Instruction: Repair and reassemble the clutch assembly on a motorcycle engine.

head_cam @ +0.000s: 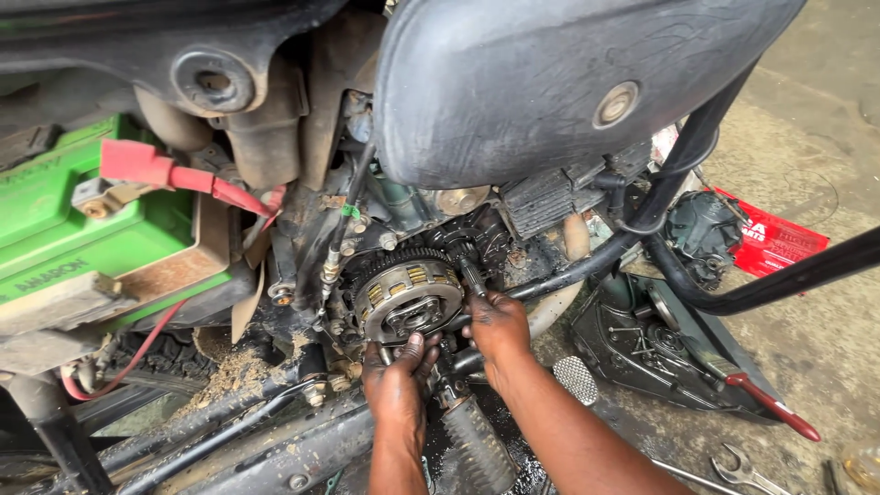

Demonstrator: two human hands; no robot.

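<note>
Oil-stained concrete floor (807,156) runs under a motorcycle stripped on its side cover, and the head view looks down into the open engine. The clutch assembly (409,295), a round toothed drum with a bright metal plate on its face, sits in the crankcase below the black fuel tank (550,82) and to the right of a green battery (73,211).

The left hand (400,374) reaches up from below, its fingers curled against the lower edge of the drum and apparently gripping it. The right hand (495,323) presses at the drum's right side, fingers bent around something small and dark; whether it is clenched on a tool or a part I cannot tell.

The drum's flat face points outward and slightly up toward the camera, so its axis runs into the engine, along its shaft, with no long side to speak of.

As a judgement: both hands look slick with oil, so the drum could slip, tilt on its shaft or drop a plate. The gear teeth sit close to the fingers and could nip them. A removed engine cover (660,348), a red-handled screwdriver (775,408) and a spanner (741,469) lie on the floor nearby, where grit could get onto parts.
</note>
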